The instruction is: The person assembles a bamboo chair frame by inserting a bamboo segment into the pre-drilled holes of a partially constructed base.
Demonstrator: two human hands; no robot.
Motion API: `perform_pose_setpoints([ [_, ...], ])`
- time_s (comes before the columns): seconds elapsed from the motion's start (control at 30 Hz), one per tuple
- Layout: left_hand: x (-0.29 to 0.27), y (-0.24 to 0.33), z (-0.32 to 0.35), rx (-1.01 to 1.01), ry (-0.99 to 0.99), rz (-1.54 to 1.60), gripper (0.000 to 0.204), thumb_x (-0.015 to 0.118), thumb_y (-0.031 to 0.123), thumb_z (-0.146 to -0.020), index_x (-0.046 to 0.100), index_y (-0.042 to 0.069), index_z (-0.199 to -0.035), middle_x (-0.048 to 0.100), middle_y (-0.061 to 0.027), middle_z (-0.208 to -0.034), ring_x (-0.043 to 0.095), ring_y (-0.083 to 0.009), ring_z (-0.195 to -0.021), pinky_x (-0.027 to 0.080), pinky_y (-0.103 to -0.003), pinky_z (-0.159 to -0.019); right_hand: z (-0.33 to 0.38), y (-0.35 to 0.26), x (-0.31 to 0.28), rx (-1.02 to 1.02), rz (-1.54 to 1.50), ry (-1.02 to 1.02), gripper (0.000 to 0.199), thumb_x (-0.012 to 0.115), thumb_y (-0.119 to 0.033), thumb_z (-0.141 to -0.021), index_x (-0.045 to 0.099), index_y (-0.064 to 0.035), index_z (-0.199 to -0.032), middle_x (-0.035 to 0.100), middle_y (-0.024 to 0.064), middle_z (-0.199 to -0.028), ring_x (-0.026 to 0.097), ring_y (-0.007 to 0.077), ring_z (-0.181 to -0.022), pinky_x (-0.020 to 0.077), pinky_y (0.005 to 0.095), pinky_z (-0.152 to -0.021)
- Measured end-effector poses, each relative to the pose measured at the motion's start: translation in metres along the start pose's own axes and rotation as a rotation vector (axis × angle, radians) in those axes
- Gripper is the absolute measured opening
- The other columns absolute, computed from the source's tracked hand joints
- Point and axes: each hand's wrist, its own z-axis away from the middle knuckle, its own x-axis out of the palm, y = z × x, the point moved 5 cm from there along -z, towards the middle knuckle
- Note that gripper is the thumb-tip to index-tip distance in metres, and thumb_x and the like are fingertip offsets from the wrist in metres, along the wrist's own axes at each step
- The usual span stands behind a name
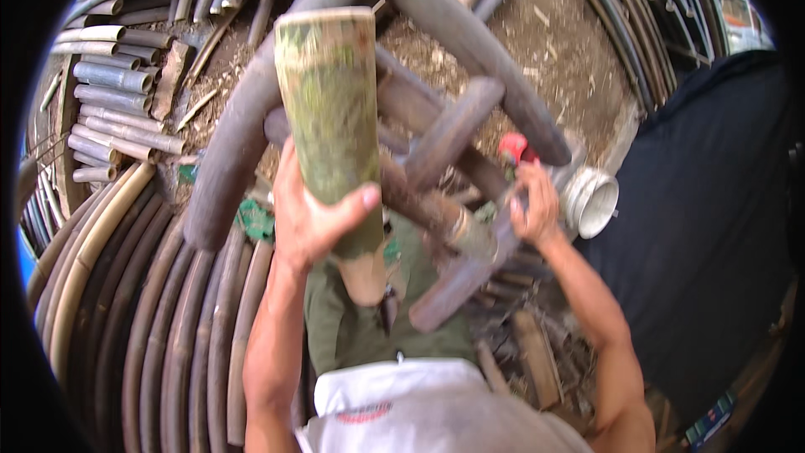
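Note:
My left hand (319, 210) is wrapped round a thick green bamboo section (329, 117), its cut end toward the top of the view and its lower end narrower and paler. The thumb lies across its front. To the right, the curled fingers of my right hand (537, 205) hold a small red object (515, 148); blur hides its exact kind. Under both hands stands a rack of thick dark poles (453, 130), some crossing. Just beyond my right wrist is a white round open container (594, 201), tilted on its side.
Long dark bamboo poles (176, 327) lie side by side at the left, with cut bamboo pieces (113, 88) stacked behind. A black cloth (696, 226) hangs at the right. More poles (616, 25) lie far right. Wood scraps (537, 352) cover ground beside my legs.

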Motion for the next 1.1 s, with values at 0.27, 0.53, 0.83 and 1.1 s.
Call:
perform_pose_setpoints([
  [0.27, 0.074, 0.026, 0.054, -0.088, 0.058, 0.242, 0.071, 0.087, 0.041, -0.074, 0.055, -0.004, -0.119, 0.059, -0.0142, -0.117, 0.061, -0.0224, -0.105, 0.05, -0.037, -0.093, -0.009, -0.054, -0.004, 0.299, -1.183, -0.211, 0.086, 0.071, -0.049, -0.086, 0.037, 0.0004, -0.147, 0.046, 0.0155, -0.14, 0.05, 0.0284, -0.128, 0.0378, 0.043, -0.111],
  [0.53, 0.163, -0.027, 0.192, -0.017, -0.234, -0.287, 0.091, 0.073, 0.043, -0.082, 0.032, -0.001, -0.15, 0.035, -0.0239, -0.153, 0.033, -0.0412, -0.143, 0.027, -0.046, -0.119, 0.075, -0.072, -0.078, 0.442, -0.833, -0.234, 0.094, 0.085, -0.018, -0.067, 0.036, 0.0034, -0.144, 0.06, 0.0181, -0.128, 0.061, 0.0268, -0.117, 0.0475, 0.0373, -0.101],
  [0.83, 0.187, -0.168, 0.228, -0.334, -0.494, -0.83, 0.072, 0.071, 0.056, -0.074, 0.061, 0.014, -0.132, 0.062, -0.0157, -0.133, 0.06, -0.035, -0.12, 0.05, -0.043, -0.096, 0.179, -0.083, -0.021, 0.153, -0.499, -0.362, 0.084, 0.083, -0.037, -0.07, 0.045, -0.0018, -0.137, 0.063, 0.0222, -0.119, 0.067, 0.0389, -0.103, 0.0566, 0.0445, -0.089],
  [1.1, 0.183, -0.156, 0.231, -0.038, -0.273, -0.61, 0.076, 0.066, 0.038, -0.089, 0.038, 0.0, -0.148, 0.047, -0.0229, -0.146, 0.044, -0.0355, -0.137, 0.031, -0.045, -0.117, 0.164, -0.094, -0.032, -0.046, -0.59, -0.156, 0.076, 0.084, -0.031, -0.067, 0.051, -0.0041, -0.13, 0.066, 0.0199, -0.109, 0.069, 0.0366, -0.096, 0.0581, 0.0437, -0.082],
])
